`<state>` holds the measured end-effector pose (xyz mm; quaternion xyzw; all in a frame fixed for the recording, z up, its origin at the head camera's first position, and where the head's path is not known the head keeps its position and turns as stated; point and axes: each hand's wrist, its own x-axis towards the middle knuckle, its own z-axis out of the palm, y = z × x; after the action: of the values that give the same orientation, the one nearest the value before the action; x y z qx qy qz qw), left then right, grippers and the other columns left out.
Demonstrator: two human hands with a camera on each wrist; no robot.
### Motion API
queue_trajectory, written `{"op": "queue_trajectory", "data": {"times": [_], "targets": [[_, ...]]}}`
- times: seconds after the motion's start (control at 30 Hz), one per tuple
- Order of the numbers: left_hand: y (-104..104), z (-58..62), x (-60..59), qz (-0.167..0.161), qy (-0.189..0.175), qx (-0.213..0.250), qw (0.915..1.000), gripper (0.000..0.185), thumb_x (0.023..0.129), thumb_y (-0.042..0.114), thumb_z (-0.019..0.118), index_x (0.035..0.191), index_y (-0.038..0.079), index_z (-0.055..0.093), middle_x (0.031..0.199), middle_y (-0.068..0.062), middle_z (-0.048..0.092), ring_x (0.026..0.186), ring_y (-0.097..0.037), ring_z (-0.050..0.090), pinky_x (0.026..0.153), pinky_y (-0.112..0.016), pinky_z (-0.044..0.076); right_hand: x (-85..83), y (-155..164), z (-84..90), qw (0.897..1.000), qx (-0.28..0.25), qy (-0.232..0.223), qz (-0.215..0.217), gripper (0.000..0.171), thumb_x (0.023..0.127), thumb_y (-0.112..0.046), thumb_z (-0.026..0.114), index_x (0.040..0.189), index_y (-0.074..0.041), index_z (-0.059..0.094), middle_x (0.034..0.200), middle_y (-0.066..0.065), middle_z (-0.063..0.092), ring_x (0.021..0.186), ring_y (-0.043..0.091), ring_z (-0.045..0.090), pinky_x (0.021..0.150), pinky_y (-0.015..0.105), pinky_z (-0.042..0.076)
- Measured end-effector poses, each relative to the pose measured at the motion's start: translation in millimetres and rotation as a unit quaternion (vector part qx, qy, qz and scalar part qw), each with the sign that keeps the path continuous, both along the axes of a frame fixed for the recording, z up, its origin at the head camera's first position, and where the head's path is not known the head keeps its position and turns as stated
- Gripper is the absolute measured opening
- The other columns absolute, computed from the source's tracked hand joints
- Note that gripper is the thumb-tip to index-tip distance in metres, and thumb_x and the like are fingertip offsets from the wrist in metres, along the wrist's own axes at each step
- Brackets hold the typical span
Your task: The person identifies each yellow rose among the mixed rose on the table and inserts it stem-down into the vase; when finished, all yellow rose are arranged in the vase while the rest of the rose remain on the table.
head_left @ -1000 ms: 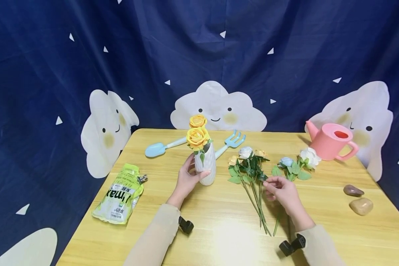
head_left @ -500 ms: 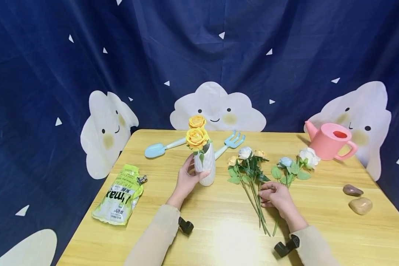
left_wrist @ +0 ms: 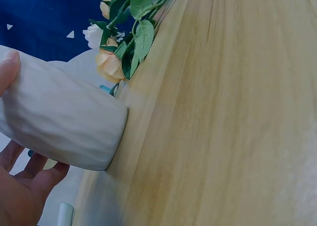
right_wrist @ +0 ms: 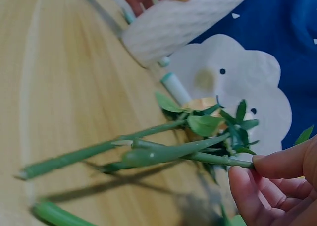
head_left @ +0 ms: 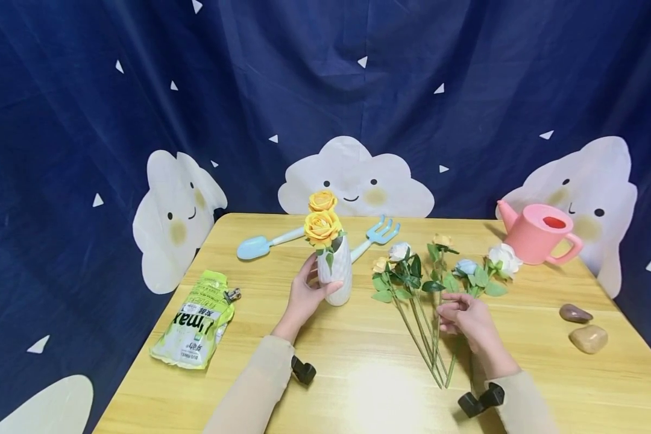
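Place: I read this as a staged indoor set, not a lived-in room.
Backdrop: navy cloth [head_left: 325,90] with white triangles and smiling cloud cut-outs [head_left: 356,179] hangs behind everything.
Surface: I see one pale wooden table [head_left: 358,386].
Props: toy-like blue trowel [head_left: 260,242], blue fork [head_left: 380,232], pink watering can [head_left: 539,240], two stones [head_left: 583,328], green pouch [head_left: 195,322].

Bright, even light from overhead; a pale glare patch sits on the table [head_left: 380,386] just left of the right hand [head_left: 469,319], whose wrist view shows blurred stems [right_wrist: 148,154] beyond sharp fingertips [right_wrist: 265,164].
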<state>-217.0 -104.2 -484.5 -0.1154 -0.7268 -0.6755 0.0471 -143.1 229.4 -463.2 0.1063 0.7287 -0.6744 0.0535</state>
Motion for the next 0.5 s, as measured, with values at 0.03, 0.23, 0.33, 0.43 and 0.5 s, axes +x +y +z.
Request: {"op": "queue_trajectory", "data": {"times": [0.03, 0.23, 0.33, 0.43, 0.5], "targets": [[0, -0.2, 0.1, 0.002, 0.002, -0.001, 1.0, 0.079, 0.07, 0.026, 0.082, 0.137, 0.033, 0.042, 0.118, -0.005, 0.055, 0.104, -0.022, 0.056, 0.087, -0.037, 0.048, 0.1, 2, 2.4, 1.0, 0.004, 0.007, -0.001, 0.047, 0.084, 0.009, 0.057, 0.126, 0.016, 0.037, 0.091, 0.016, 0.062, 0.065, 0.017, 0.062, 0.062, 0.033, 0.056], [0, 1.1, 1.7, 0.006, 0.007, -0.001, 1.0, 0.079, 0.069, 0.028, 0.083, 0.137, 0.034, 0.043, 0.118, -0.005, 0.055, 0.104, -0.023, 0.056, 0.087, -0.037, 0.049, -0.5, 5, 18.5, 0.998, 0.01, 0.065, -0.009, 0.043, 0.084, 0.009, 0.059, 0.122, 0.016, 0.039, 0.087, 0.011, 0.063, 0.065, 0.017, 0.063, 0.063, 0.035, 0.056], [0, 1.5, 2.0, 0.004, 0.008, 0.001, 1.0, 0.078, 0.07, 0.027, 0.083, 0.137, 0.033, 0.043, 0.118, -0.005, 0.055, 0.104, -0.023, 0.056, 0.087, -0.037, 0.048, -2.8, 2, 29.1, 0.996, -0.002, 0.09, -0.012, 0.043, 0.083, 0.008, 0.061, 0.121, 0.016, 0.04, 0.085, 0.006, 0.062, 0.065, 0.016, 0.063, 0.062, 0.035, 0.056], [0, 1.8, 1.9, 0.004, 0.006, 0.0, 1.0, 0.078, 0.07, 0.027, 0.083, 0.137, 0.033, 0.043, 0.117, -0.005, 0.055, 0.104, -0.023, 0.056, 0.087, -0.037, 0.048, -6.0, -5, 41.5, 0.994, -0.006, 0.113, -0.012, 0.04, 0.083, 0.007, 0.062, 0.118, 0.015, 0.043, 0.085, 0.005, 0.062, 0.066, 0.016, 0.063, 0.062, 0.035, 0.056], [0, 2.1, 1.7, 0.005, 0.007, -0.002, 1.0, 0.078, 0.07, 0.027, 0.083, 0.137, 0.033, 0.043, 0.118, -0.005, 0.055, 0.104, -0.023, 0.056, 0.087, -0.037, 0.048, -8.9, -10, 50.5, 0.992, -0.01, 0.127, -0.011, 0.038, 0.083, 0.007, 0.063, 0.117, 0.011, 0.046, 0.086, 0.007, 0.062, 0.066, 0.016, 0.063, 0.062, 0.034, 0.056]]}}
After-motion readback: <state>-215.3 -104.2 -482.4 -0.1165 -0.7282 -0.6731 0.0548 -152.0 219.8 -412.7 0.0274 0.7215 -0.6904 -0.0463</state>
